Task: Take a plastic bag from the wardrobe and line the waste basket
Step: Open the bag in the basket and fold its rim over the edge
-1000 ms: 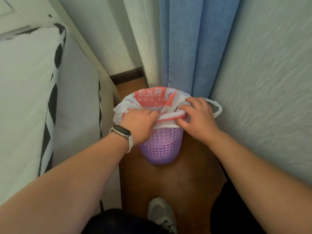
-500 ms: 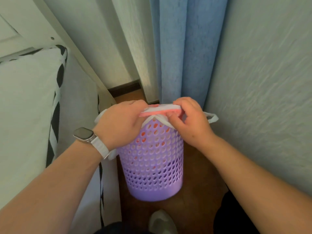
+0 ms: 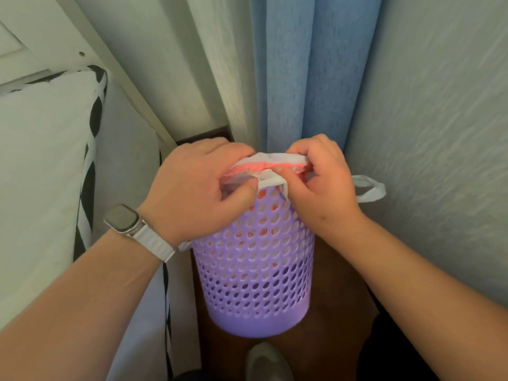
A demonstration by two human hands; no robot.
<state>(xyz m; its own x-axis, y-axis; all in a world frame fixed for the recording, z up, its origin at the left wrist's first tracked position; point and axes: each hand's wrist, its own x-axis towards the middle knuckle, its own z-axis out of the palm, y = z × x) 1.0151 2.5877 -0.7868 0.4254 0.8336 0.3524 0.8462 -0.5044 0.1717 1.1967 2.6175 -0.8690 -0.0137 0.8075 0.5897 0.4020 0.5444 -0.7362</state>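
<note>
The bag (image 3: 275, 162) sits inside the basket (image 3: 255, 270), the left hand (image 3: 198, 188) and right hand (image 3: 325, 185) pinching its edge at the rim, so only settling the fold seems left

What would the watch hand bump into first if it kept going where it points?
Probably the right hand: the left hand grips the plastic bag, and the right one's knuckles sit just ahead, though depth is unclear.
</note>
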